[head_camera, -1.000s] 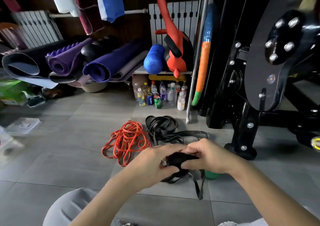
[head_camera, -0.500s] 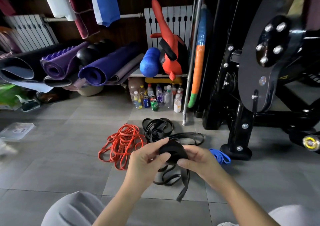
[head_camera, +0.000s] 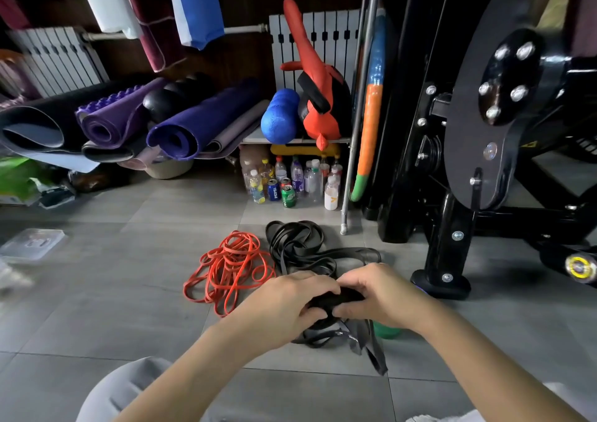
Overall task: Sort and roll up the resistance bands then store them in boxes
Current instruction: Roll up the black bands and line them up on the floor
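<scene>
Both hands meet over the floor tiles around a partly rolled black resistance band [head_camera: 339,297]. My left hand [head_camera: 287,302] grips the roll from the left, and my right hand [head_camera: 378,292] grips it from the right. The band's loose tail [head_camera: 371,347] hangs down to the floor below them. Behind the hands lie a pile of red bands [head_camera: 231,266] and a pile of black bands [head_camera: 300,247]. A green band [head_camera: 386,329] peeks out under my right wrist.
A clear plastic box [head_camera: 32,244] sits on the floor at far left. A black exercise machine [head_camera: 452,195] stands at right, its foot close to my right hand. Bottles and cans [head_camera: 290,182] cluster behind the bands, under a shelf. Rolled mats [head_camera: 129,124] lie at back left.
The hands have closed back over the roll and lowered, hiding most of it. The blue band seen by the machine foot half a second ago is now almost hidden behind my right hand.
</scene>
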`<state>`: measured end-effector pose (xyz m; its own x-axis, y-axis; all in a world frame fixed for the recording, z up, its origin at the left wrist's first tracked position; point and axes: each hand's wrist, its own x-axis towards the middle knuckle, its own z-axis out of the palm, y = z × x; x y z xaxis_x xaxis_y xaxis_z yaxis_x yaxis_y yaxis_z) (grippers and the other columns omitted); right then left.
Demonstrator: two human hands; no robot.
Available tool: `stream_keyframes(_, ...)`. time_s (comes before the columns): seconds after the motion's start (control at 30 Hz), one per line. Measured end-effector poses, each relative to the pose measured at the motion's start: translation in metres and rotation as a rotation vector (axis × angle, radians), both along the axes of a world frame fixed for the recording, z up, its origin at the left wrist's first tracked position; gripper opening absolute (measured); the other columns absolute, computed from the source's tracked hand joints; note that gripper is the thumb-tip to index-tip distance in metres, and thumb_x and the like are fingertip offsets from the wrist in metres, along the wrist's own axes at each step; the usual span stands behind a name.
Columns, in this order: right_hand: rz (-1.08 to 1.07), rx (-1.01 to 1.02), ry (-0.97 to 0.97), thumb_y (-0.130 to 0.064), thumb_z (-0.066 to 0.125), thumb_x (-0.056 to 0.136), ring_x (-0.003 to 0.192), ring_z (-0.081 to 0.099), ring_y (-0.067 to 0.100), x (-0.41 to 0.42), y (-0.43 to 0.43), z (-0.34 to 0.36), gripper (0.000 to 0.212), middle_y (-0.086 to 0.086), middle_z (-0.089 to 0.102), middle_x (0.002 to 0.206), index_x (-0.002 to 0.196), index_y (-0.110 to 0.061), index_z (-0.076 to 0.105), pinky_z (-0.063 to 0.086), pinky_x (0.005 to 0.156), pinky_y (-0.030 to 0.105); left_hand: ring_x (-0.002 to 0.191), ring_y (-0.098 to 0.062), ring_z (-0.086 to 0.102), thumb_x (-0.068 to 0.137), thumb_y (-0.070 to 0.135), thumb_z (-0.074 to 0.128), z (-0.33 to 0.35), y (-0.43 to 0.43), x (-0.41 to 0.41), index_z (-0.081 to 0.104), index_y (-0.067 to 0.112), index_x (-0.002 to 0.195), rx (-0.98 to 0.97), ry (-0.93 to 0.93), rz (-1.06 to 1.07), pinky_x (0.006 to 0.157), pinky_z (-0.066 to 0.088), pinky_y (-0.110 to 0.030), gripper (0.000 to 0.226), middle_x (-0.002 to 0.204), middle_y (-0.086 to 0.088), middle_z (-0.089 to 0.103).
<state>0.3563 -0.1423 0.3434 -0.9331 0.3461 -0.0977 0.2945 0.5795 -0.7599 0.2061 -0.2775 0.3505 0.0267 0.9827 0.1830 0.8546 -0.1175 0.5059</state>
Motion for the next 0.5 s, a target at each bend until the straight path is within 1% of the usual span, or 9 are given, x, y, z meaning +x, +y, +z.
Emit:
stream_keyframes(0.07, -0.08, -0.133, 0.053, -0.017, 0.079, 0.075, 0.081, 0.068, 0.009, 0.005, 0.0, 0.001, 0.022, -0.002, 0.073, 0.087, 0.094, -0.022, 0.07, 0.056, 0.079, 0.033, 0.094, 0.006, 0.048, 0.082, 0.015, 0.063, -0.001, -0.001, 0.001, 0.063, 0.021, 0.118, 0.046, -0.053, -0.004, 0.077, 0.029, 0.004, 0.037, 0.097, 0.028, 0.051)
stream_keyframes(0.1, -0.115, -0.192, 0.094, -0.016, 0.08, 0.073, 0.083, 0.069, 0.012, 0.008, -0.001, 0.001, 0.025, 0.0, 0.073, 0.089, 0.095, -0.02, 0.069, 0.056, 0.08, 0.033, 0.094, 0.011, 0.048, 0.081, 0.016, 0.063, -0.002, -0.002, 0.002, 0.064, 0.026, 0.117, 0.056, -0.111, 0.018, 0.078, 0.032, 0.002, 0.037, 0.095, 0.035, 0.051)
stream_keyframes(0.13, -0.135, -0.23, 0.147, -0.015, 0.081, 0.072, 0.083, 0.069, 0.011, 0.011, -0.001, 0.001, 0.027, 0.0, 0.073, 0.088, 0.095, -0.02, 0.068, 0.056, 0.08, 0.031, 0.094, 0.013, 0.05, 0.08, 0.019, 0.064, -0.003, -0.004, 0.003, 0.065, 0.035, 0.114, 0.067, -0.19, 0.062, 0.077, 0.036, -0.001, 0.037, 0.093, 0.036, 0.055)
stream_keyframes(0.2, -0.141, -0.285, 0.247, -0.012, 0.08, 0.073, 0.078, 0.068, 0.008, 0.018, -0.001, -0.001, 0.025, -0.004, 0.073, 0.085, 0.092, -0.022, 0.068, 0.055, 0.074, 0.023, 0.094, 0.003, 0.058, 0.077, 0.02, 0.066, -0.006, -0.006, 0.006, 0.062, 0.05, 0.108, 0.122, -0.39, 0.175, 0.077, 0.047, -0.013, 0.043, 0.098, 0.03, 0.061)
stream_keyframes(0.27, -0.15, -0.326, 0.297, -0.01, 0.079, 0.074, 0.077, 0.068, 0.007, 0.023, -0.002, -0.004, 0.025, -0.005, 0.073, 0.085, 0.091, -0.026, 0.069, 0.052, 0.073, 0.018, 0.092, -0.011, 0.064, 0.076, 0.011, 0.071, -0.009, -0.006, 0.01, 0.064, 0.057, 0.099, 0.204, -0.566, 0.28, 0.079, 0.055, -0.032, 0.052, 0.101, 0.021, 0.066)
stream_keyframes(0.33, -0.168, -0.346, 0.33, -0.016, 0.08, 0.072, 0.08, 0.068, 0.008, 0.024, -0.006, -0.009, 0.025, -0.003, 0.074, 0.087, 0.09, -0.032, 0.07, 0.052, 0.076, 0.02, 0.091, -0.027, 0.066, 0.075, 0.0, 0.074, -0.011, -0.005, 0.014, 0.069, 0.052, 0.095, 0.276, -0.723, 0.348, 0.08, 0.055, -0.049, 0.056, 0.099, 0.008, 0.071)
stream_keyframes(0.37, -0.177, -0.357, 0.356, -0.021, 0.081, 0.071, 0.082, 0.068, 0.01, 0.023, -0.009, -0.012, 0.025, -0.001, 0.074, 0.09, 0.091, -0.033, 0.071, 0.052, 0.079, 0.022, 0.091, -0.031, 0.067, 0.073, -0.001, 0.075, -0.013, -0.004, 0.016, 0.072, 0.046, 0.095, 0.316, -0.812, 0.375, 0.081, 0.054, -0.054, 0.052, 0.096, 0.003, 0.073)
stream_keyframes(0.43, -0.202, -0.409, 0.435, -0.021, 0.081, 0.071, 0.088, 0.069, 0.014, 0.018, -0.016, -0.018, 0.031, 0.005, 0.073, 0.096, 0.097, -0.035, 0.072, 0.052, 0.082, 0.024, 0.091, -0.031, 0.069, 0.072, 0.004, 0.075, -0.017, -0.004, 0.022, 0.074, 0.033, 0.096, 0.391, -0.974, 0.397, 0.078, 0.056, -0.053, 0.038, 0.094, -0.004, 0.074)
stream_keyframes(0.5, -0.237, -0.484, 0.527, -0.017, 0.076, 0.071, 0.088, 0.069, 0.015, 0.012, -0.023, -0.023, 0.034, 0.006, 0.073, 0.095, 0.099, -0.035, 0.072, 0.053, 0.08, 0.023, 0.089, -0.023, 0.071, 0.072, 0.007, 0.071, -0.022, -0.004, 0.031, 0.07, 0.025, 0.1, 0.43, -1.089, 0.395, 0.069, 0.059, -0.042, 0.033, 0.096, -0.005, 0.074)
